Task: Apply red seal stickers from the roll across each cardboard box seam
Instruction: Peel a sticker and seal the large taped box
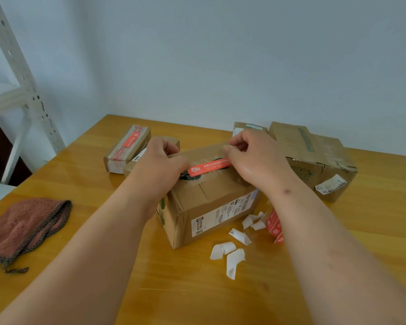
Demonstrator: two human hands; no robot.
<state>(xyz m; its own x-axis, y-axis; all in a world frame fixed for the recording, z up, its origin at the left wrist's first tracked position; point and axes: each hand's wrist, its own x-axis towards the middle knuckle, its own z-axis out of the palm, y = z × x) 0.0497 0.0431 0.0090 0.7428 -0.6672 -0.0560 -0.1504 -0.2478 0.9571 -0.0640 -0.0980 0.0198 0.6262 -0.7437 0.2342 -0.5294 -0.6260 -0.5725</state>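
wooden table (150, 289), cardboard box (211, 202), both hands, left hand (161, 163) and right hand (256, 156), apparently pinching red seal sticker (209, 167) ends

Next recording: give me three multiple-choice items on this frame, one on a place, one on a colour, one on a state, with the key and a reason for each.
1. Where does the folded cloth lie?
A. on the table's left side
B. on top of a box
C. on the shelf

2. What colour is the seal sticker on the middle box?
A. blue
B. red
C. green

3. What are the hands doing?
A. resting flat on the table
B. both at the sticker's ends
C. lifting the box

Key: 1 A, the cloth sits on the table left of the arms. 2 B, the strip is red with white print. 3 B, the left hand and right hand meet the sticker's two ends on the box top.
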